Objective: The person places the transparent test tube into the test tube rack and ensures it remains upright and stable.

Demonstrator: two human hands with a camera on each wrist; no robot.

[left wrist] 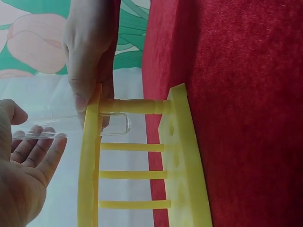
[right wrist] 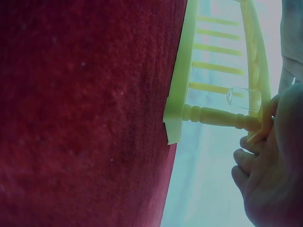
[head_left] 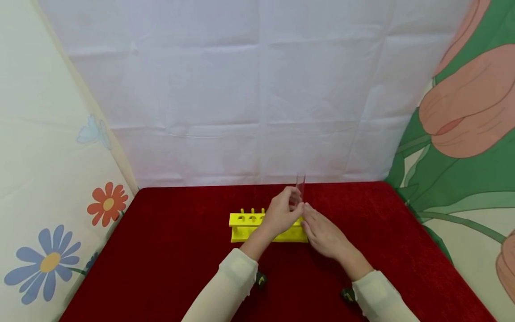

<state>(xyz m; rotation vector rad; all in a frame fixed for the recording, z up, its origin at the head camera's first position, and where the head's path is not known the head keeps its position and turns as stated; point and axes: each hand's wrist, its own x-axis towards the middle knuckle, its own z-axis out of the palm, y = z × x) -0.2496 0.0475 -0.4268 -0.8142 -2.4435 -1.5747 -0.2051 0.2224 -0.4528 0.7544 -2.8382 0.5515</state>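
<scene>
A clear glass test tube point(head_left: 301, 181) stands upright in the right-end hole of a yellow test tube rack point(head_left: 237, 232). Its rounded bottom point(left wrist: 122, 124) shows below the rack's top plate, above the base. My left hand point(head_left: 281, 210) holds the tube's upper part between thumb and curled fingers; in the left wrist view these fingers point(left wrist: 49, 158) lie along the glass. At the rack's right end my right hand point(head_left: 326, 232) grips the top plate, thumb on the near side. The right wrist view shows its fingers point(right wrist: 244, 161) around that plate's corner.
The rack stands on a red cloth-covered table point(head_left: 173, 268). Upright yellow pegs point(head_left: 252, 210) rise along its back. A white cloth point(head_left: 257, 89) hangs behind the table, with flower-printed cloths point(head_left: 462, 134) at both sides.
</scene>
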